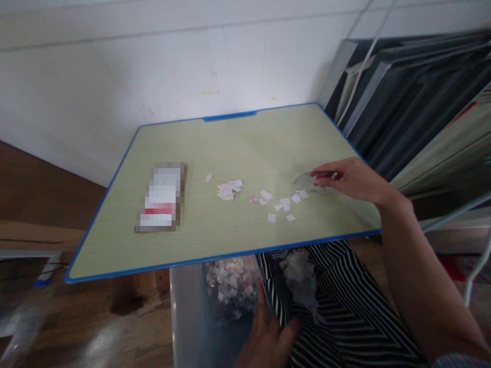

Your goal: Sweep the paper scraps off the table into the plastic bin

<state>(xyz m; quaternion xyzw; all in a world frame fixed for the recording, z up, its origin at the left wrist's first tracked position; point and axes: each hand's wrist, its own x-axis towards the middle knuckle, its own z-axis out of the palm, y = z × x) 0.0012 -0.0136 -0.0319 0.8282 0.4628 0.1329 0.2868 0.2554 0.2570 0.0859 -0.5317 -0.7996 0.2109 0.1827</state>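
Observation:
Over the right side of the folding table (261, 148), my right hand (345, 176) pinches a clear plastic bag (304, 180) that lies partly under the fingers. Loose small paper squares (284, 202), white with some pink, are scattered just left of it. Farther left sits a little pile of similar paper pieces (229, 190). Below the table's front edge, my left hand (266, 337) grips the rim of a translucent plastic bin (184, 306), thumb on the outer side. Inside the bin is a heap of small white and pink wrapped pieces (232, 281).
A pixelated flat rectangular item (160, 197) lies on the table's left side. Dark panels (418, 87) lean at the right by a white cable. A crumpled clear plastic piece (301, 278) rests on the striped clothing (356, 301) over my lap. A white wall (184, 71) stands behind.

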